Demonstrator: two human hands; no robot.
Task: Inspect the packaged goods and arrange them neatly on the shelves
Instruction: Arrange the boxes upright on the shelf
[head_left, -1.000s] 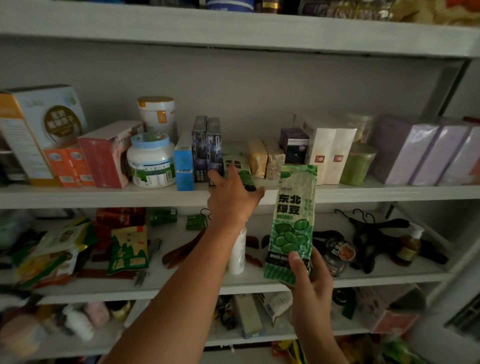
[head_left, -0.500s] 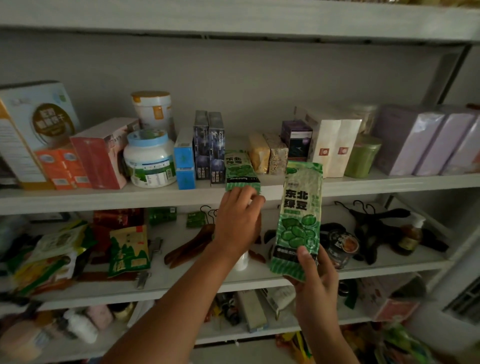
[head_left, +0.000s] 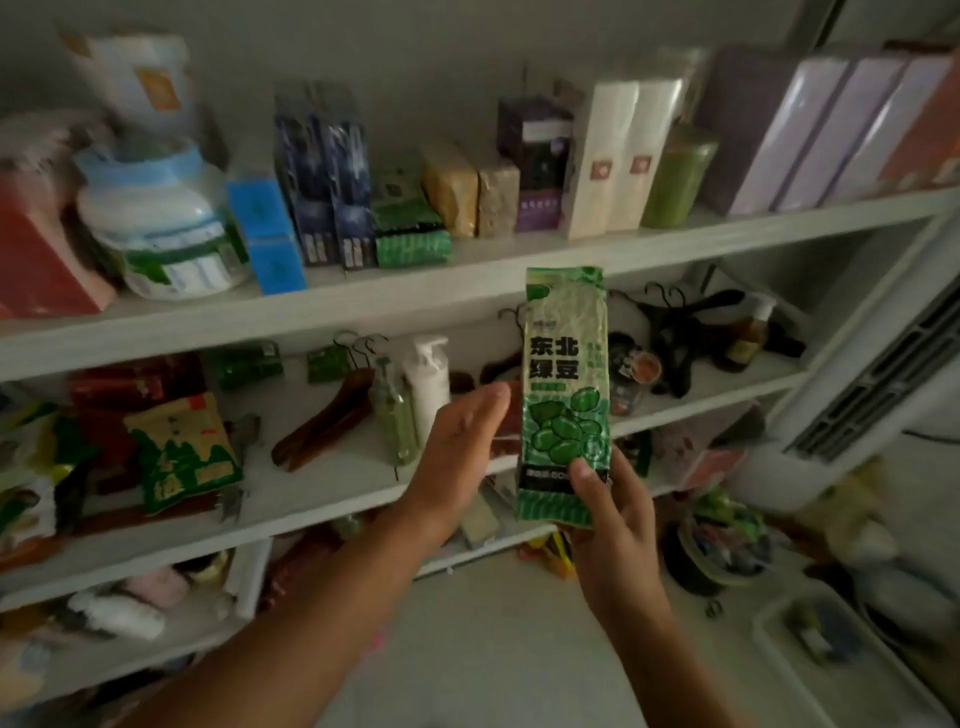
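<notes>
The right hand (head_left: 615, 512) pinches the green bean packet (head_left: 563, 395) at its lower end, packet upright above; the left hand (head_left: 457, 452) spread beside it

Green mung-bean pack (head_left: 563, 395), a tall vacuum-sealed brick with black lettering and bean art, is upright in front of the shelves with the right hand (head_left: 610, 512) gripping its lower end; matching green pack (head_left: 410, 228) lies flat on the upper shelf (head_left: 467, 280), just beside the dark blue boxes (head_left: 332, 171).

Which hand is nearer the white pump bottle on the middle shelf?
Left. The left hand hovers open just below-right of the white pump bottle; the right hand is farther right, holding the green bean pack.
</notes>
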